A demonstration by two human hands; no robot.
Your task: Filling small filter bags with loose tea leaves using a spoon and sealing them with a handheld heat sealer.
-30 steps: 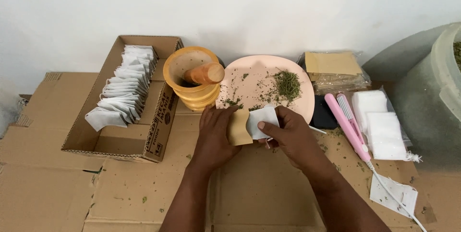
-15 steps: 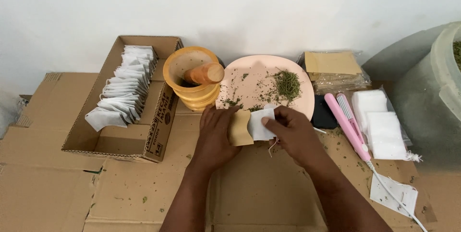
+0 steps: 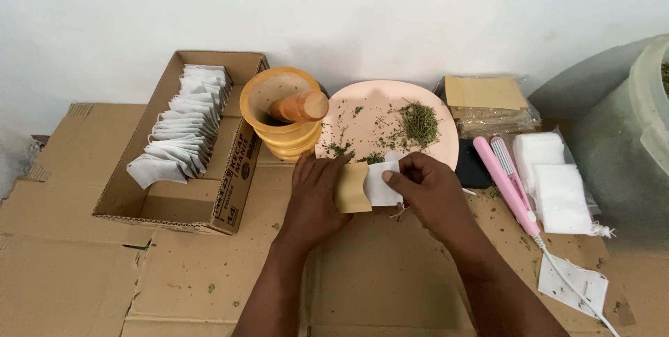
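My left hand point(image 3: 313, 197) pins the tan paper envelope point(image 3: 352, 188) flat on the cardboard, just near of the pink plate point(image 3: 380, 103). My right hand point(image 3: 428, 194) pinches the white tea bag point(image 3: 382, 185) — it is partly inside the envelope, not fully. Many filled bags already stand in the box point(image 3: 178, 201) at left — loose herbs point(image 3: 420, 122) remain on the plate.

The right hand point(image 3: 428, 194) now sits further left, pushing the white sachet point(image 3: 382, 185) deeper into the tan paper envelope point(image 3: 352, 188) under the left hand point(image 3: 315, 194); less white shows, and its string is mostly hidden.
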